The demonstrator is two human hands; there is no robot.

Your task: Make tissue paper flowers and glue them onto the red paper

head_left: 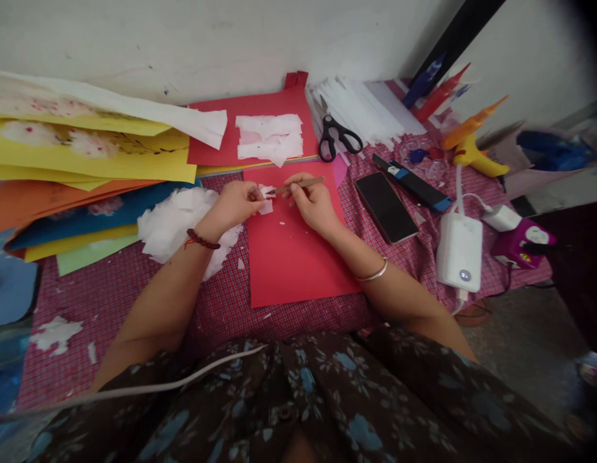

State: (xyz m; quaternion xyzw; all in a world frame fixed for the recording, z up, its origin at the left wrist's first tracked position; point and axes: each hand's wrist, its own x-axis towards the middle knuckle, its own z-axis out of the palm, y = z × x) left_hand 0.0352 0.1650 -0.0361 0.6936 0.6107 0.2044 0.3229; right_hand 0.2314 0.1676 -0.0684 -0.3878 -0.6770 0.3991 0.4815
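Note:
My left hand (240,200) pinches a small scrap of white paper (266,207) over a red sheet (298,257). In my right hand (312,202) is a slim brown pointed tool (305,183), held like a pen. Its dark tip points left and meets the paper at my left fingertips; its exact kind is unclear. Tiny white bits lie on the red sheet below my hands. A heap of torn white paper (175,218) spreads beside and beneath my left forearm. Behind my hands, another red sheet (211,145) carries white paper pieces (270,137).
Black-handled scissors (330,138), a phone (388,207) and a black-and-blue cutter (417,183) lie to the right. Beyond them are a yellow glue gun (477,161), white glue sticks (361,112) and a white power bank (460,251). Coloured sheets (148,154) are stacked left.

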